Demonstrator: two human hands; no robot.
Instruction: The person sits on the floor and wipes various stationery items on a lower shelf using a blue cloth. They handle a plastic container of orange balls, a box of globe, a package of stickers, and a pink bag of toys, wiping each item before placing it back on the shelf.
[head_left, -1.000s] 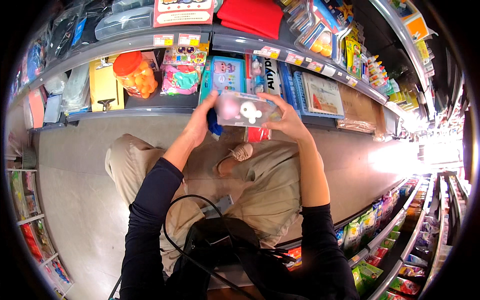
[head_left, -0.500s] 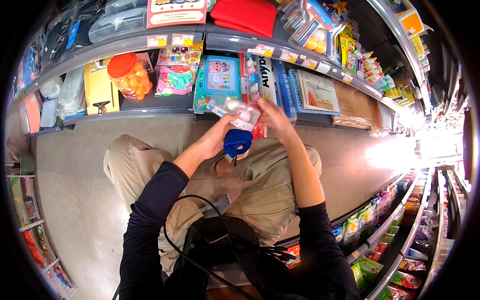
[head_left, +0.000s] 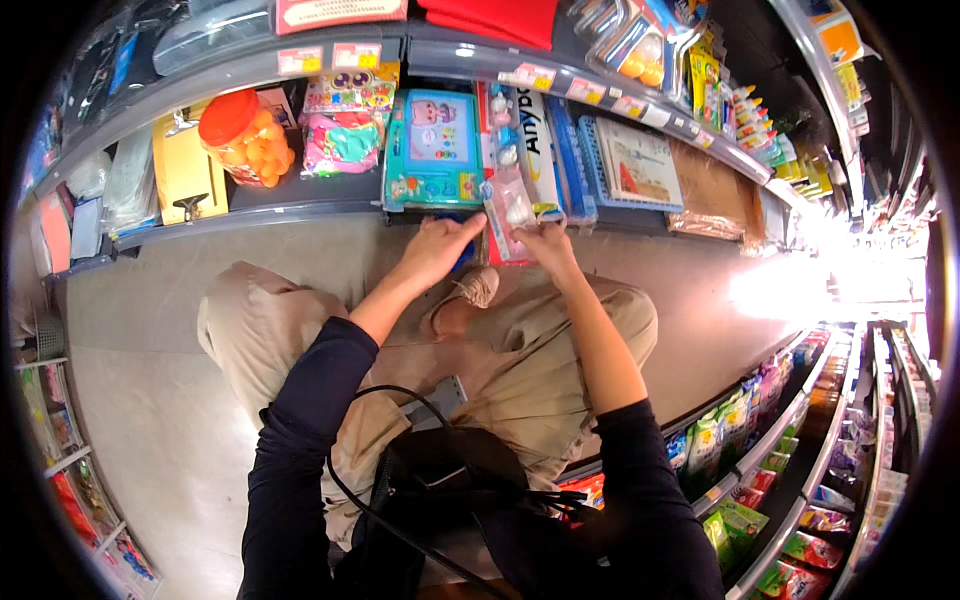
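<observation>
Lower shelf ahead of me, left to right: clipboard, ball jar, bagged item, boxed set, notebook. Toy pack between boxed set and notebook, near end at my right hand. Left hand just left.

- Two bare hands: one left hand, one right hand.
- Two black sleeves, two beige trouser legs.
- One shoe in view.
- One clear pack at the hands.
- One red-lidded jar; its orange balls are too crowded to count.
- One teal box.
- One yellow clipboard.
- Two price labels on the upper shelf's left stretch.
</observation>
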